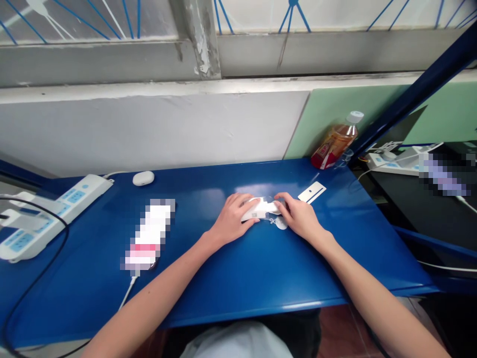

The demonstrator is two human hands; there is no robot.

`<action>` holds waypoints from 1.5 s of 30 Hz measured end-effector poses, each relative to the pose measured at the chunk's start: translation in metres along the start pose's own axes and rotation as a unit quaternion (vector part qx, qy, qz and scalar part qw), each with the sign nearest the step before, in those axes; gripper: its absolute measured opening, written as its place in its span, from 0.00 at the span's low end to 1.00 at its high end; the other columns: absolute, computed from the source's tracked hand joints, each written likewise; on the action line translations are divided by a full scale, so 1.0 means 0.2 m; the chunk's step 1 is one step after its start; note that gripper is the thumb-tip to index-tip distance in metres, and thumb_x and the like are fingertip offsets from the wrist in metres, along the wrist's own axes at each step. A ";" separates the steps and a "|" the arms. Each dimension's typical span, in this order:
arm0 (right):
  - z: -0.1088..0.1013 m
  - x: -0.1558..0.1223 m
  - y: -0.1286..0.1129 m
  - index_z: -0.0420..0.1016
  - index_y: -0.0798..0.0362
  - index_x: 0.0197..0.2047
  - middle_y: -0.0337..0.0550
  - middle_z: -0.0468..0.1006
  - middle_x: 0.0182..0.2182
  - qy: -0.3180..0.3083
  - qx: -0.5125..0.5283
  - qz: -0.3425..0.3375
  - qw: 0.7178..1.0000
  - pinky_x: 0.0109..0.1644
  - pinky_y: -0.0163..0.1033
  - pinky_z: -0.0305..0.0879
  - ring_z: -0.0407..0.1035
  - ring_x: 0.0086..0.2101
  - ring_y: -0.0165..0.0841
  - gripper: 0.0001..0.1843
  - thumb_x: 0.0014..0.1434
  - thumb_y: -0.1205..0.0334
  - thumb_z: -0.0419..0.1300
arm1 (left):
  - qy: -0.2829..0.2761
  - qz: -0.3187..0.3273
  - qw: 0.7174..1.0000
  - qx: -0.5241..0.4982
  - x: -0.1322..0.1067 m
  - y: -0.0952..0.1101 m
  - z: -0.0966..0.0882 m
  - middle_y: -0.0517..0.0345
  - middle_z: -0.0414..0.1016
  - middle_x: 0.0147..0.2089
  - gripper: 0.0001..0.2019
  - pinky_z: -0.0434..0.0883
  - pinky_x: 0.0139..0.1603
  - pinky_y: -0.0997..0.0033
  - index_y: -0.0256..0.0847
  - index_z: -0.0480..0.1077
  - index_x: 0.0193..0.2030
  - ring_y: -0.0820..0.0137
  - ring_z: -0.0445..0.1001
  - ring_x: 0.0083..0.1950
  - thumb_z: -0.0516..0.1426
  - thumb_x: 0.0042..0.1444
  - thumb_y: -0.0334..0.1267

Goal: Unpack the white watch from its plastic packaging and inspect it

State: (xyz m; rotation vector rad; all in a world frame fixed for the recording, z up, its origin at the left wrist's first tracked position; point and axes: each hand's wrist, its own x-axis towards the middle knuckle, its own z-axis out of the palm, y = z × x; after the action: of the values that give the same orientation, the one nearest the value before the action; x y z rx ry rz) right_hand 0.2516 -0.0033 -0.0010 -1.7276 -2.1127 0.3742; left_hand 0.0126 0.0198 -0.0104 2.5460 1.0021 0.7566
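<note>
On the blue table (208, 293), a small white item with a clear plastic part (255, 215) lies between my two hands; its kind I cannot make out. My left hand (234, 218) is closed around its left end, fingers over the top and thumb along the near side. The fingers of my right hand (298, 213) grip its right end. Just below them, a round white tag (280, 223) with a thin string lies on the table. Beyond my right hand is a flat cream-coloured card (312, 192) with a dark stripe.
A phone with a blurred screen (151, 233) lies on the left, a white cable (128, 292) plugged in. Behind it sit a white earbud case (143, 178) and a power strip (80, 199). A tea-coloured drink bottle (334, 144) leans at the back right, beside a blue frame bar (410, 87).
</note>
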 end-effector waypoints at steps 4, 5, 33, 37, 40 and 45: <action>-0.01 -0.01 -0.01 0.74 0.51 0.46 0.44 0.80 0.28 0.060 -0.034 0.049 0.996 0.27 0.37 0.54 0.74 0.27 0.39 0.18 0.66 0.47 0.53 | 0.002 -0.004 1.000 0.013 0.00 0.01 0.00 0.46 0.68 0.61 0.25 0.57 0.67 0.44 0.44 0.61 0.66 0.55 0.67 0.62 0.58 0.63 0.42; -0.02 -0.01 -0.01 0.75 0.51 0.44 0.43 0.81 0.28 0.061 -0.018 0.046 0.997 0.28 0.37 0.56 0.74 0.27 0.39 0.18 0.66 0.47 0.53 | 0.002 -0.006 1.000 0.013 0.00 0.01 0.00 0.46 0.69 0.61 0.25 0.57 0.67 0.44 0.44 0.61 0.66 0.55 0.67 0.62 0.58 0.63 0.42; -0.05 -0.04 -0.06 0.74 0.54 0.56 0.50 0.82 0.40 0.020 0.076 -0.065 0.995 0.39 0.43 0.70 0.76 0.35 0.41 0.19 0.66 0.57 0.52 | -0.115 -0.023 0.989 0.085 -0.01 0.01 0.00 0.41 0.53 0.73 0.30 0.47 0.72 0.46 0.37 0.50 0.72 0.53 0.48 0.75 0.48 0.69 0.50; -0.07 -0.02 -0.01 0.73 0.54 0.55 0.50 0.83 0.43 0.069 0.089 -0.002 0.994 0.38 0.43 0.71 0.77 0.38 0.42 0.18 0.65 0.58 0.54 | -0.136 -0.023 0.986 0.095 -0.01 0.02 -0.02 0.42 0.50 0.74 0.31 0.45 0.72 0.47 0.37 0.48 0.73 0.54 0.45 0.75 0.45 0.70 0.51; -0.05 -0.02 0.00 0.72 0.53 0.57 0.48 0.84 0.42 0.021 0.159 -0.009 0.987 0.42 0.44 0.74 0.78 0.38 0.40 0.19 0.65 0.58 0.54 | -0.147 -0.031 0.983 0.107 -0.01 0.01 -0.02 0.45 0.48 0.75 0.31 0.44 0.73 0.49 0.39 0.46 0.74 0.55 0.44 0.76 0.42 0.70 0.53; -0.02 -0.04 -0.02 0.69 0.52 0.59 0.50 0.80 0.49 -0.002 0.189 -0.109 0.976 0.52 0.48 0.72 0.76 0.47 0.42 0.21 0.65 0.58 0.56 | -0.151 -0.029 0.981 0.119 -0.01 0.01 -0.01 0.45 0.48 0.75 0.32 0.45 0.73 0.50 0.37 0.46 0.74 0.55 0.44 0.76 0.42 0.70 0.53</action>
State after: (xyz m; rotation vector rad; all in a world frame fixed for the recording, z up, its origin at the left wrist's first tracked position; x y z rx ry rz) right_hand 0.2511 -0.0125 0.0033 -1.2683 -2.0441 0.6660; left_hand 0.0109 0.0166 -0.0078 2.7062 1.1118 0.2325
